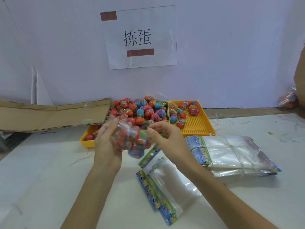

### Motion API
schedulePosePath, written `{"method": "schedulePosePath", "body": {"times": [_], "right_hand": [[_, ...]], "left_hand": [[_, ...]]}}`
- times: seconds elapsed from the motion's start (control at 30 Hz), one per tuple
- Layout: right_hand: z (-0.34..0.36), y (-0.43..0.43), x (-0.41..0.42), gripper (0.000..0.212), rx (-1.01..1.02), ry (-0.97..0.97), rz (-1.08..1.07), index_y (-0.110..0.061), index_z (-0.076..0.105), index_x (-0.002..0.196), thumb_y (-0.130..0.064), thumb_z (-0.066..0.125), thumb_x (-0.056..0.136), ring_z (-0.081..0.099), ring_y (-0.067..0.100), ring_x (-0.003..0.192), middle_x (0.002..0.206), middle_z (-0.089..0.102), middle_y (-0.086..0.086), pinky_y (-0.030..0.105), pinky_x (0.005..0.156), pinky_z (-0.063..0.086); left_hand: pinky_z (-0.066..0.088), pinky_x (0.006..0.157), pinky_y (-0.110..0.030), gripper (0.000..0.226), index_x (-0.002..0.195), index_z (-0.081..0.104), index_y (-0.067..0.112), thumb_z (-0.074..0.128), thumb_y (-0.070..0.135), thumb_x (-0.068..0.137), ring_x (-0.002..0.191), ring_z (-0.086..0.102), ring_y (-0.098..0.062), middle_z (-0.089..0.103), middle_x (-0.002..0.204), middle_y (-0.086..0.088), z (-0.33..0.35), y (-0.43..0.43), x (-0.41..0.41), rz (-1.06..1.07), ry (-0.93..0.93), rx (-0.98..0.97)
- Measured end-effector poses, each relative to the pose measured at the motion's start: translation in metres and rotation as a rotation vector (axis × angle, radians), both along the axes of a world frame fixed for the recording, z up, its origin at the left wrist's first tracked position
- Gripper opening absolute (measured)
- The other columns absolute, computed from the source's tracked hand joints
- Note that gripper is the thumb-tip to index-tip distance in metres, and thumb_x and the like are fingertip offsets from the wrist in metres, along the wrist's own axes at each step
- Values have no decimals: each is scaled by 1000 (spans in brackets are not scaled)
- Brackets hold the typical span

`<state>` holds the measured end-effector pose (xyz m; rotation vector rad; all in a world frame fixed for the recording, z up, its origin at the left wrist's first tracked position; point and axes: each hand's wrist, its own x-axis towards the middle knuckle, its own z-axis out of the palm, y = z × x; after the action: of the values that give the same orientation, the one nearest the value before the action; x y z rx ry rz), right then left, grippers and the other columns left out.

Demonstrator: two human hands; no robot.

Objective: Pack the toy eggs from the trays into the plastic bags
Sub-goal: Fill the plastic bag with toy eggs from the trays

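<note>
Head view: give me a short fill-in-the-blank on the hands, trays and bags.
1. Both hands hold a clear bag filled with toy ____.
2. The two trays are ____ in colour.
3. The tied stack of empty bags lies beside the ____ hand.

Missing words: eggs; yellow; right

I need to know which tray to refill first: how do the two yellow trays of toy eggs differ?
The left tray is heaped with toy eggs that hide its floor; the right tray holds only a few at its far end, leaving most of its grid floor bare. The hands and the filled bag partly cover the left tray; the right tray is in plain view. Both are yellow and sit side by side.
</note>
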<state>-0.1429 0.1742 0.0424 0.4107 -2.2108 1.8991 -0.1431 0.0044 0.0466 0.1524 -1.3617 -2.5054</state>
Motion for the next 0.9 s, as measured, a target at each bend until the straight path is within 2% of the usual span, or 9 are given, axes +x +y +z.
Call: {"method": "schedulePosePath", "body": {"times": [0.2,0.3,0.4,0.47,0.57,0.63,0.7,0.8,0.9], "right_hand": [[2,-3,4,22,41,-212,163,-28,73,96,-48,73,88,69,13,88,93,75,-1,23,67,60],[3,-3,5,12,98,-166,129,-23,75,83,-34,78,87,68,10,74,83,75,-2,25,65,59],[1,-1,0,20,4,-145,31,-4,70,84,-20,70,95,67,17,69,76,70,13,29,67,60],[3,1,-2,25,-102,-155,-6,3,65,91,-20,64,99,69,37,85,91,68,26,41,76,62],[7,3,-4,31,-193,-165,-66,8,59,99,-23,58,102,63,46,95,97,61,32,60,91,53],[8,5,-4,29,-214,-154,-115,4,60,95,-23,56,103,57,26,81,85,58,16,48,83,53],[6,7,-5,30,-246,-159,-177,0,61,87,-24,55,104,52,12,74,79,57,5,30,71,47],[0,7,-9,32,-330,-243,-241,-7,61,82,-27,52,105,58,15,72,78,64,4,28,63,51],[-9,1,-9,33,-378,-371,-241,-7,62,87,-32,50,106,58,18,73,80,65,4,30,60,50]], "left_hand": [[61,71,-29,44,136,58,0,61,23,98,89,74,-16,71,118,-15,0,-1,0,119,-65,129],[61,68,-29,41,132,63,5,61,29,98,92,73,-15,70,125,-13,0,-7,-2,144,-102,200],[59,58,-26,32,114,67,11,61,38,97,81,73,-15,75,104,-5,0,-8,-2,82,-116,163],[58,64,-29,33,94,70,15,60,46,96,83,73,-18,78,104,-7,1,-7,0,3,-116,140],[56,77,-34,60,115,68,9,57,63,88,98,70,-26,73,119,-14,3,-4,3,-132,-86,132],[59,79,-39,67,123,67,9,60,63,82,101,71,-27,74,117,-11,4,1,3,-156,-47,-20],[61,71,-37,54,116,69,9,69,50,80,92,71,-28,74,110,-13,3,8,4,-117,-25,-217],[61,61,-33,22,105,71,15,76,23,84,89,73,-30,77,99,-6,-3,9,4,-8,38,-421],[63,73,-34,9,92,74,27,75,19,90,89,73,-14,76,91,8,-5,9,5,144,128,-691]]}}
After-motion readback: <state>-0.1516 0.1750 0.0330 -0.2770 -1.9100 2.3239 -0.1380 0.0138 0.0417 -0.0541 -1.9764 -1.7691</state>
